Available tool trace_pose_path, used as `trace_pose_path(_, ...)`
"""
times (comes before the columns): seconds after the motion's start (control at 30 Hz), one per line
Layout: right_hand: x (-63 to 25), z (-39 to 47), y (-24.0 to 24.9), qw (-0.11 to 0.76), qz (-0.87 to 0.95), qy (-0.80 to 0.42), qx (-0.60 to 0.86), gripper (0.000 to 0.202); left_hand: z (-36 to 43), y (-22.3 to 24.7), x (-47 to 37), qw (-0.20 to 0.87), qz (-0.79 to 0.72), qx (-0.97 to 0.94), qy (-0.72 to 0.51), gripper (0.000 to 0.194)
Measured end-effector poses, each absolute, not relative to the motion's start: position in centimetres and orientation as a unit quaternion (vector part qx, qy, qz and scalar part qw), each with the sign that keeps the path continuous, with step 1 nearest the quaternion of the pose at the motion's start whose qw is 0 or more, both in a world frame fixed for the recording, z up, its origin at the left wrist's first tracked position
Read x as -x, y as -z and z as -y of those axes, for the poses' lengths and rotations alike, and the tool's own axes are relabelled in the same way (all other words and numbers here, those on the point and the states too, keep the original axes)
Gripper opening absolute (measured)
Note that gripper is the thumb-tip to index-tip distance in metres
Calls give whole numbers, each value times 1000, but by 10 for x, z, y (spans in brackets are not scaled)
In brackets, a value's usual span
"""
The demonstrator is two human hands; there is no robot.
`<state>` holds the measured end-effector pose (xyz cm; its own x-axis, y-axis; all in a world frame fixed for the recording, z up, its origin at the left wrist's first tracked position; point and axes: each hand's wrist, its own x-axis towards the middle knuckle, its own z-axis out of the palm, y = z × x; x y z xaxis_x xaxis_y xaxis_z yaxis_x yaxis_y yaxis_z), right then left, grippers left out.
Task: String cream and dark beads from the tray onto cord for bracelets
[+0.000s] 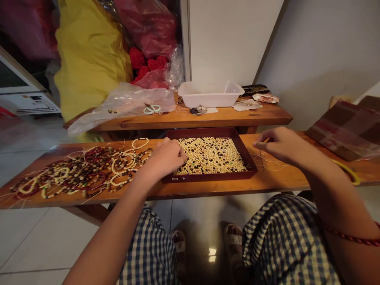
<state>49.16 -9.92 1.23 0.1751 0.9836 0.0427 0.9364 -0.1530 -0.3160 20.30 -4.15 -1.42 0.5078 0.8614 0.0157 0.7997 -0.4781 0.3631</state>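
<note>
A dark red box (208,177) full of small cream, black and brown beads (209,154) stands on the near wooden bench. My left hand (170,155) is at the box's left edge, its fingers curled together; whatever they may hold is hidden. To the right of the box, my right hand (274,144) is raised over the bench with thumb and fingertips pinched on a thin string (261,158). Pale threads (274,161) lie beneath it. Many beaded bracelets (86,170) are heaped on the bench at the left.
Behind, a second bench (267,116) bears a white plastic tub (210,97), green-handled scissors (152,109), a plastic bag (124,103) and small packets. A taped cardboard box (346,128) is at the right, near a yellow ring (350,173). Yellow and red bags stand at the back left.
</note>
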Motion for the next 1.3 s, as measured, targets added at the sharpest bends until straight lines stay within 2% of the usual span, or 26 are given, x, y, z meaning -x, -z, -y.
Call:
trace_pose_path(0.17,-483,107,-20,194,584,73,785,23,40,29,-224,170,-366,-910,-93,26)
trace_pose_path(0.3,-472,111,-24,197,540,177,799,21,35,41,-236,178,-370,-908,-79,26)
trace_pose_path(0.5,-457,111,-25,221,523,227,791,20,28,43,-239,169,-384,-904,-86,15)
trace_pose_path(0.63,-451,105,-17,332,581,170,723,15,26,40,-241,184,-392,-896,-97,17)
trace_pose_path(0.77,-445,94,-6,463,619,36,633,11,20,36,-240,199,-412,-880,-127,18)
trace_pose_path(0.87,-438,87,-1,515,603,-84,604,13,16,34,-237,291,-453,-818,-203,14)
trace_pose_path(1.03,-425,81,2,531,600,-209,561,15,16,33,-240,544,-449,-616,-351,12)
trace_pose_path(1.17,-418,79,2,506,625,-250,539,23,21,32,-243,645,-429,-481,-410,13)
trace_pose_path(1.3,-414,84,-1,502,637,-308,497,22,30,25,-241,709,-391,-401,-429,17)
